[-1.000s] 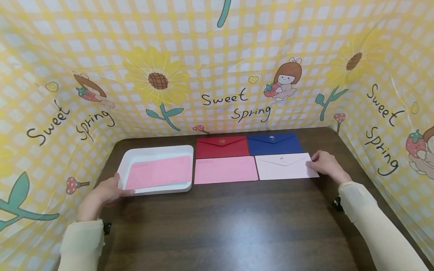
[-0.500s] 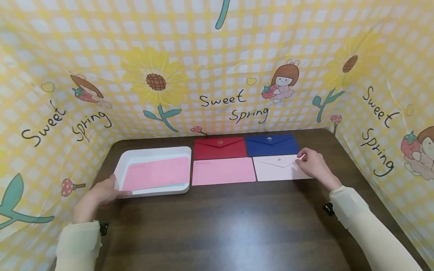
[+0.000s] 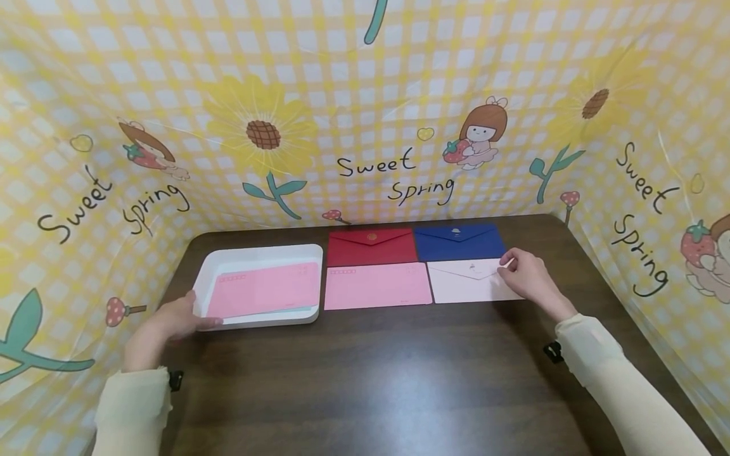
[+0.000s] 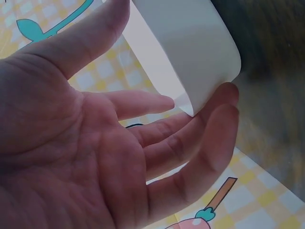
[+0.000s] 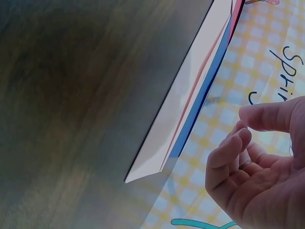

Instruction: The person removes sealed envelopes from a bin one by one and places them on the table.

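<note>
My left hand (image 3: 173, 320) grips the near left corner of a white tray (image 3: 259, 322), thumb at the rim and fingers curled at its outer side. A pink envelope (image 3: 263, 290) lies in the tray, with a pale blue edge (image 3: 302, 310) showing under it. Over the right end of a whitish envelope (image 3: 464, 286) is my right hand (image 3: 533, 278), its fingers curled and the thumb tip close to them. Nothing shows between them, and the right wrist view has the envelope (image 5: 178, 95) apart from the hand. The envelope's right end is partly hidden in the head view.
Left of the whitish envelope lies another pink envelope (image 3: 378, 288). Behind them are a red envelope (image 3: 369, 254) and a blue envelope (image 3: 459, 248). A checked yellow cloth (image 3: 376, 114) hangs around the back and sides of the dark wooden table (image 3: 365, 380).
My right hand has left the right edge of the whitish envelope and shifted slightly left, over its end. It has held still for the last half second. The left hand stays at the tray.
</note>
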`<action>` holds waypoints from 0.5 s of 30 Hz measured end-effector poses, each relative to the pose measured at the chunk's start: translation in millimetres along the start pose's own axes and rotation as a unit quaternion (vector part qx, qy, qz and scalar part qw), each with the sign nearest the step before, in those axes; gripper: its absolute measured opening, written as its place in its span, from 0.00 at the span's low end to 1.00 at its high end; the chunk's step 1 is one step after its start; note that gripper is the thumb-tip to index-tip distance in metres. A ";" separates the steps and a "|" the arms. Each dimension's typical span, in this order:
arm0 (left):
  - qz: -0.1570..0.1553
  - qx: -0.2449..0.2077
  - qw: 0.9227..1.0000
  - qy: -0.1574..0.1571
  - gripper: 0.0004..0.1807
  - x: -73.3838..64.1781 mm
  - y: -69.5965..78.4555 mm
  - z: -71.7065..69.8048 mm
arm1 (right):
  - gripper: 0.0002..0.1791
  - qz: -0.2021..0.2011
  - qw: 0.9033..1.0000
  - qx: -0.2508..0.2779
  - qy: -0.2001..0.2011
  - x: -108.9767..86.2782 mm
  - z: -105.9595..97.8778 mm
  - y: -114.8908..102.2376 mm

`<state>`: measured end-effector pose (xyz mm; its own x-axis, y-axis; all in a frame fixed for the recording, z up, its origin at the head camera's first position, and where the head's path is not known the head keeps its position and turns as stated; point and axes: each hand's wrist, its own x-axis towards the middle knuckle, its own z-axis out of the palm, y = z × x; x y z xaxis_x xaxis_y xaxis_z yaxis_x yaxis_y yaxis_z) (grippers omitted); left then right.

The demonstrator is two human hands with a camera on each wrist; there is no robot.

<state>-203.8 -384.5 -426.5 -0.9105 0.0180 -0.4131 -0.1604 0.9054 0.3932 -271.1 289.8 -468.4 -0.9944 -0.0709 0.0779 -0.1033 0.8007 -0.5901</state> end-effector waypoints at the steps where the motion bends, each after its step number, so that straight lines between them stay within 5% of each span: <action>1: 0.000 0.002 1.000 0.000 0.60 -0.5 0.3 0.0 | 0.08 0.000 1.000 0.000 0.000 0.0 0.7 0.4; 15: -0.005 0.058 0.998 0.007 0.52 -3.3 2.6 -5.9 | 0.08 -0.007 1.000 0.004 -0.004 0.8 3.0 -1.7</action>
<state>-203.5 -384.7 -419.3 -0.9142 0.0045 -0.4053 -0.1246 0.9484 0.2916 -271.8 286.6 -469.8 -0.9930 -0.0876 0.0796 -0.1179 0.7951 -0.5950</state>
